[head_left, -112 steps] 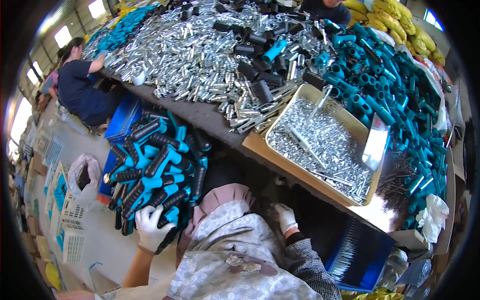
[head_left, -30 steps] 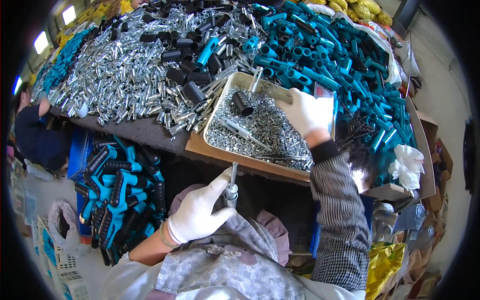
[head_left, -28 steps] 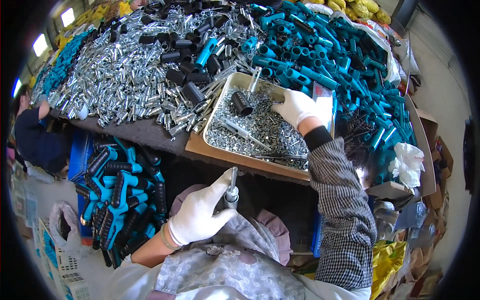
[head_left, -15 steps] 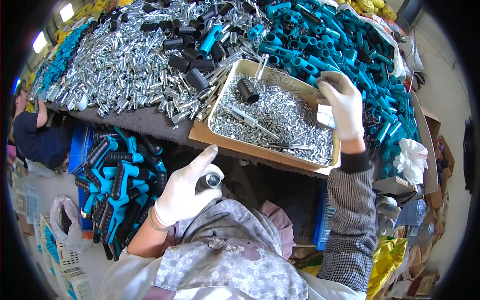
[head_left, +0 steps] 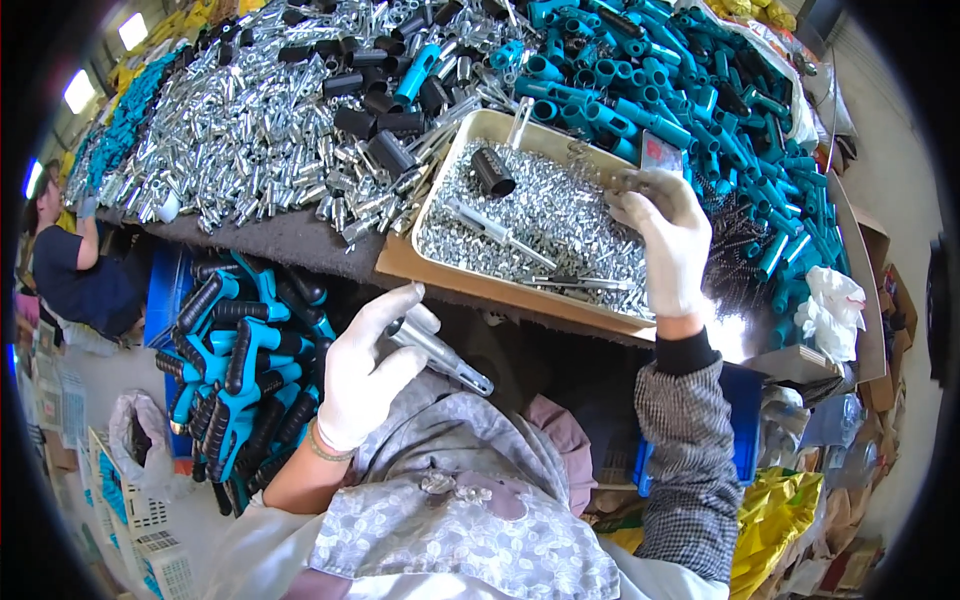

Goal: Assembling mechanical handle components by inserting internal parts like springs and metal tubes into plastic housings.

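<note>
Landmark: the shallow metal tray (head_left: 455,180) sitting on a board at the near edge of the long table (head_left: 290,240); every place below is told from it.
Left hand: the left hand (head_left: 365,375), in a white glove, is below the tray and to its left, off the table edge and over the person's lap. Its fingers are curled around a silver metal rod (head_left: 440,355), thumb and forefinger up near the rod's upper end.
Metal rod: it lies tilted, its free end pointing down and right, just below the tray's near edge and not touching it.
Right hand: the right hand (head_left: 665,240), also white-gloved, is over the tray's right end. Fingertips are pinched narrow at the tray's far right corner; I cannot tell whether anything small is between them.
In the tray: a heap of small silver screws (head_left: 560,215), a few longer rods, and one black tube (head_left: 492,172) near the far left corner.
Beyond the tray: to the left, a wide pile of silver metal parts (head_left: 230,130) with black tubes mixed in; to the right and behind, a pile of teal plastic tubes (head_left: 690,90).
Below left of the tray: a blue crate filled with teal and black handles (head_left: 240,360), under the table edge.
Far left of the tray: another person (head_left: 75,265) in a dark top at the table's left end.
</note>
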The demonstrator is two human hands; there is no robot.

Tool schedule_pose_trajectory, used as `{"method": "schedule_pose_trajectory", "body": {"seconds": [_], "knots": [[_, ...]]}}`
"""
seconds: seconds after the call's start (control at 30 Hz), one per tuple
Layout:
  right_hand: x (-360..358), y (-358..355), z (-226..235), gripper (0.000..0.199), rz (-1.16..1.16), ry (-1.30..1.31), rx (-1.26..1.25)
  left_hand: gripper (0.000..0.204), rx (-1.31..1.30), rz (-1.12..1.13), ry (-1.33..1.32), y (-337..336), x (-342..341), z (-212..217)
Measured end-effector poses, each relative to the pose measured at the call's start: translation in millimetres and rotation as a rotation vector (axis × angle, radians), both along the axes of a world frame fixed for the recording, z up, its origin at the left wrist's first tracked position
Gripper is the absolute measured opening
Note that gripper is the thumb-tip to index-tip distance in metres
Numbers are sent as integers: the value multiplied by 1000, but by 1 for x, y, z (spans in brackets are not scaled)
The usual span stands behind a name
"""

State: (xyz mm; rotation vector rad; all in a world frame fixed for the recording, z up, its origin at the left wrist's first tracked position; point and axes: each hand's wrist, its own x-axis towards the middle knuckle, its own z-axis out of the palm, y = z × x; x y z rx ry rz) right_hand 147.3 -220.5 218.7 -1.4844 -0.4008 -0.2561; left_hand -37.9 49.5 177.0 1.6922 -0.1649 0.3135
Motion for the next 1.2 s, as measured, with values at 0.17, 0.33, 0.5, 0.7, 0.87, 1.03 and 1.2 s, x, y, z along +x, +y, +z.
{"method": "schedule_pose_trajectory", "body": {"seconds": [0.17, 0.33, 0.5, 0.7, 0.87, 1.03, 1.2], "knots": [[-30, 6, 6, 23, -3, 55, 300, 24, -352, 60, 62, -4, 6, 10], [-88, 26, -16, 21, 262, 286, 646, 31, -330, -76, 133, -6, 29, 8], [-134, 45, -35, 24, 410, 487, 867, 81, -5, -304, 118, -27, 52, -1], [-143, 49, -51, 24, 387, 570, 886, 30, -145, -341, 321, -37, 28, 2], [-123, 35, -72, 27, -217, 9, 166, 33, -421, -439, 435, -22, 17, 3], [-97, 3, -50, 16, -484, -686, -549, 48, -554, -463, 455, 1, 13, 3], [-63, 7, -35, 27, -447, -573, -714, 29, -373, -397, 403, -8, 10, 6]]}}
